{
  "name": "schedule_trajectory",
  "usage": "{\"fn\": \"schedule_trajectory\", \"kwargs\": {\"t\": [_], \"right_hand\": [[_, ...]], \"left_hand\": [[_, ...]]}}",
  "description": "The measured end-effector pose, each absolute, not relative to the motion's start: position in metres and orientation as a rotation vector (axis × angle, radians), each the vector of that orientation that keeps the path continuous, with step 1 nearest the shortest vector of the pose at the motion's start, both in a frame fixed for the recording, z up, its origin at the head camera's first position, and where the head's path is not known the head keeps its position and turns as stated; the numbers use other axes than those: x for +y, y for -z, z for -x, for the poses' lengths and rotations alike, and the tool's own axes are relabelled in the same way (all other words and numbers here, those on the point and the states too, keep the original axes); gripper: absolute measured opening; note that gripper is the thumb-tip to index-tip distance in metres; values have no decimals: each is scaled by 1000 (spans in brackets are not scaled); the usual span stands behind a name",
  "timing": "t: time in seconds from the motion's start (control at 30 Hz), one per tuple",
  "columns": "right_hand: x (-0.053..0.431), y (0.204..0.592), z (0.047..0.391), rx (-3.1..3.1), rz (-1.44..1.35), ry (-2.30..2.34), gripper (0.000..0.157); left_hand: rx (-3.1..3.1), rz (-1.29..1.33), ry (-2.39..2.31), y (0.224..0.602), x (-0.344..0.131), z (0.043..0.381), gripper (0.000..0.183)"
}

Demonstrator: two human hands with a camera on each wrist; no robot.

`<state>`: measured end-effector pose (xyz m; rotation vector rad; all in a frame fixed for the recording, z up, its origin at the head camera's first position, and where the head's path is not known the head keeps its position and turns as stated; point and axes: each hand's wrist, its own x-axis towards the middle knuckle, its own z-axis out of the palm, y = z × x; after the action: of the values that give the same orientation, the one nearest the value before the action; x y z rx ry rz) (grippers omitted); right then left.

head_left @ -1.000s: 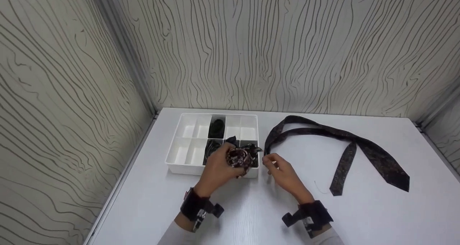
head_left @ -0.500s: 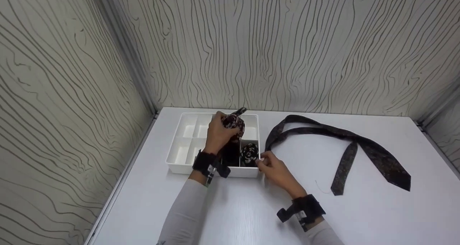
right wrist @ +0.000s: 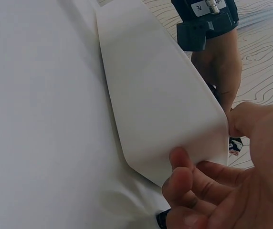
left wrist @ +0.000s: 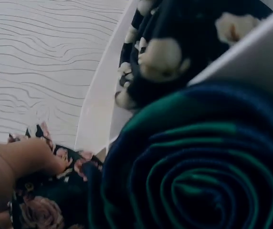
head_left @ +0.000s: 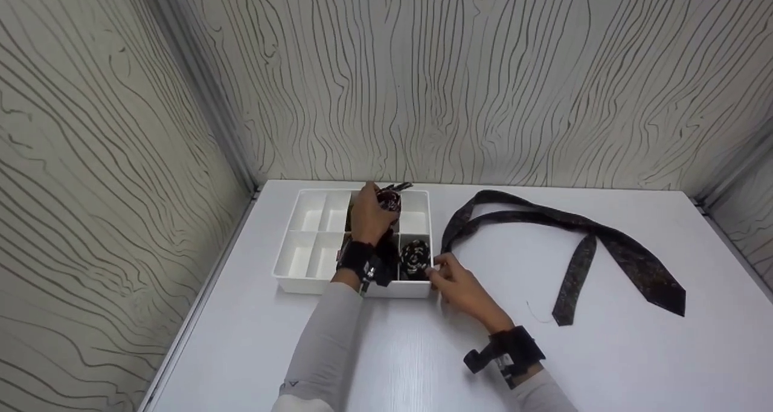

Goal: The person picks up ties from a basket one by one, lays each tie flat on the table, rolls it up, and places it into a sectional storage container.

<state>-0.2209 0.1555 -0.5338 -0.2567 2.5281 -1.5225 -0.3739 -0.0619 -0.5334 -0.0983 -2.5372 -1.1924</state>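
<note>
A white divided organizer box (head_left: 297,284) holds several rolled neckties. My left hand (head_left: 369,217) grips a dark floral rolled necktie (head_left: 390,199) at a back compartment, its loose end sticking up past the back rim. In the left wrist view, finger and pink-rose cloth (left wrist: 46,212) show beside a blue-green rolled necktie (left wrist: 198,191), with a cream-flowered necktie (left wrist: 162,59) above. My right hand (head_left: 464,286) pinches the box's front right corner, thumb over the rim and fingers against the outer wall (right wrist: 160,95). Beside it, a black-and-white rolled necktie (head_left: 415,260) sits in the front right compartment.
A long dark necktie (head_left: 643,273) lies unrolled and looped on the white table (head_left: 423,363), right of the box. A thin thread (head_left: 537,316) lies near its narrow end. Patterned panels (head_left: 423,86) stand behind and at the left.
My left hand has carried the rolled floral necktie from the front compartments to the back row and lowered it there. My right hand has moved left onto the box's corner.
</note>
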Motion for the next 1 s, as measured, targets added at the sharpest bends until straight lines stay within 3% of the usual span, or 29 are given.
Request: {"fn": "schedule_trajectory", "kwargs": {"t": [0.2,0.3,0.53,0.83,1.0], "right_hand": [[156,531,221,2515,260,1500,38],[155,531,221,2502,263,1492,38],[156,533,220,2478,241,1495,40],[157,536,221,2475,253,1513,37],[156,537,222,2463,266,1519,38]], "left_hand": [[-2639,-50,1022,488,-50,340,53],[-2683,-86,989,489,-47,339,57],[-2685,-2,973,491,-47,339,45],[-2795,151,903,496,-57,343,70],[-2811,78,858,488,-55,338,62]]}}
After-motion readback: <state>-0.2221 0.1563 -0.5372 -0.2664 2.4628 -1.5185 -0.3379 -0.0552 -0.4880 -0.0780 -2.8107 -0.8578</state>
